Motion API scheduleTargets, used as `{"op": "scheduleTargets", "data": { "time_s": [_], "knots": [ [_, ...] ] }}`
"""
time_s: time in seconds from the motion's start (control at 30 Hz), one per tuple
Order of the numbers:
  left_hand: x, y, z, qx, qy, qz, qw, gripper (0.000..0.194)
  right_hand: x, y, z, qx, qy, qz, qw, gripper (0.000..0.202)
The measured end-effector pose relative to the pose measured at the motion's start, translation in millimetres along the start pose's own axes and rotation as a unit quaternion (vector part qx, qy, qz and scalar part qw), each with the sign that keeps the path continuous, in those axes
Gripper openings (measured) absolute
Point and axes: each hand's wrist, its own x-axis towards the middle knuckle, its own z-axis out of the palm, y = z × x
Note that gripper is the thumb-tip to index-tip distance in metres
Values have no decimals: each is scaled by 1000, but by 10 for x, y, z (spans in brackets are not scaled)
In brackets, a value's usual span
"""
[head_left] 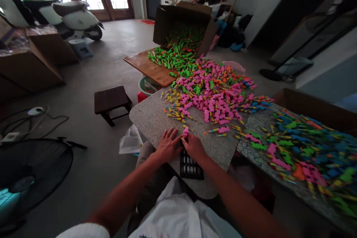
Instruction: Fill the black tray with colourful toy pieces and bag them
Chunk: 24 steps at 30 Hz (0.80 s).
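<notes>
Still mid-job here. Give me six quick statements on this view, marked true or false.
1. The right hand is at a pink piece by the tray. True.
2. The tray is white. False: it is black.
3. The box lies tipped, green pieces spilling out. True.
4. The left hand is inside the box. False: it is by the tray.
5. The stool is right of the table in view. False: left.
6. A fan is at lower left. True.

Tray (192, 169) is black, gridded with oval openings; held piece (185, 131) pink; worktop (150, 113) speckled grey; central heap (219, 103) mostly pink, rear heap (180, 58) mostly bright green, right-hand heap (312, 152) mixed blue, green, pink; board (142, 63) orange-brown; stool (109, 96) dark brown.
</notes>
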Motion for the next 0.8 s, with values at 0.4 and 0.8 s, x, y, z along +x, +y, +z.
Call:
{"op": "scheduleTargets", "data": {
  "time_s": [0.4,0.8],
  "knots": [
    [118,-199,-45,20,3,1,1000,56,1125,377,-612,-199,-43,76,976,34],
    [214,-272,-143,19,1,-33,999,55,554,412,-426,65,45,86,993,29]
  ]
}}
